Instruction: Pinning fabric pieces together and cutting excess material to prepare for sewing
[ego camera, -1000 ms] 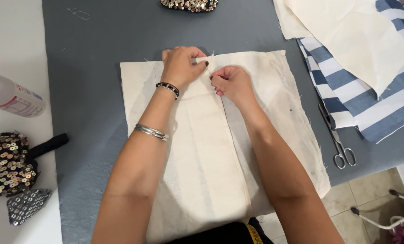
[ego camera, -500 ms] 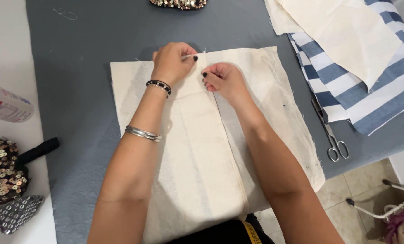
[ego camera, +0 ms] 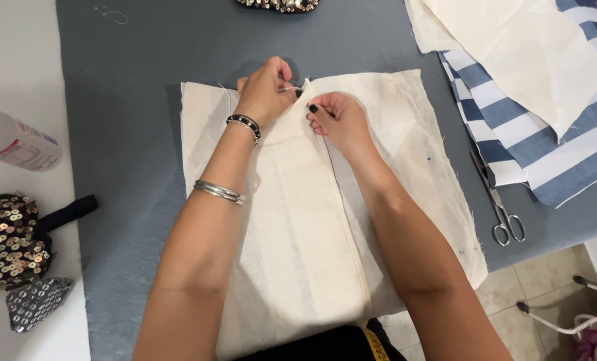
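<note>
A cream fabric panel [ego camera: 405, 154] with a centre seam lies flat on a grey felt mat [ego camera: 138, 134]. My left hand [ego camera: 266, 90] pinches the top end of the seam flap at the panel's far edge, fingers closed on the cloth. My right hand [ego camera: 338, 120] rests just right of it, fingertips pressing the fabric beside the seam. Both forearms lie over the panel. Bracelets are on my left wrist and forearm.
Steel scissors [ego camera: 499, 200] lie on the mat right of the panel. Blue-and-white striped cloth [ego camera: 546, 134] with a cream piece [ego camera: 526, 47] on top sits at the far right. A white bottle [ego camera: 14, 144] and sequinned pouches [ego camera: 8, 241] are at the left. Another sequinned item [ego camera: 278, 5] is at the top edge.
Both hands stay at the top of the seam with small finger shifts; the left keeps its pinch. The view has shifted slightly.
</note>
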